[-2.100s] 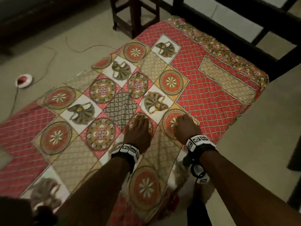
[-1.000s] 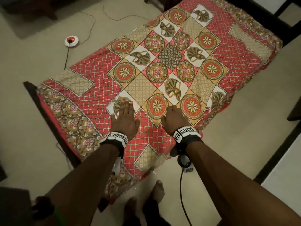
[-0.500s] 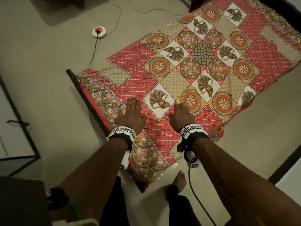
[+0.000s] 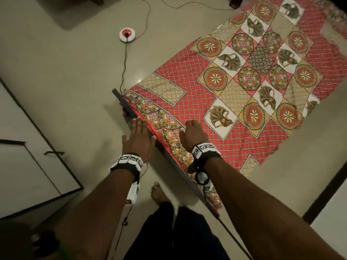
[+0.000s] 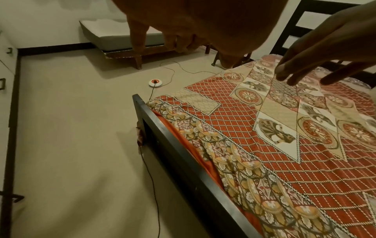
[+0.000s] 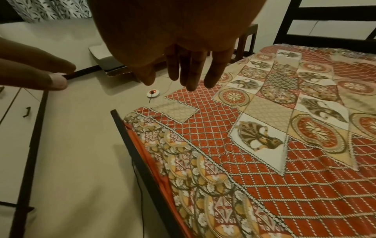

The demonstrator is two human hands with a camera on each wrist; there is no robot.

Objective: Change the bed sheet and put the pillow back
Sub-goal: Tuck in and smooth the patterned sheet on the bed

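Bed (image 4: 129,111) wears patterned sheet (image 4: 197,94) flat; both hands (image 4: 138,141) spread, empty (pillow unseen, 1 step left).

No legible text, brand, number or sign appears anywhere; the white wristbands (image 4: 128,160) carry only black-and-white square marker patterns, and the bed sheet (image 4: 189,85) bears ornamental motifs without lettering.

Blk wristbands (image 4: 129,163) w/ white marker tags, blk trousers (image 4: 180,233).
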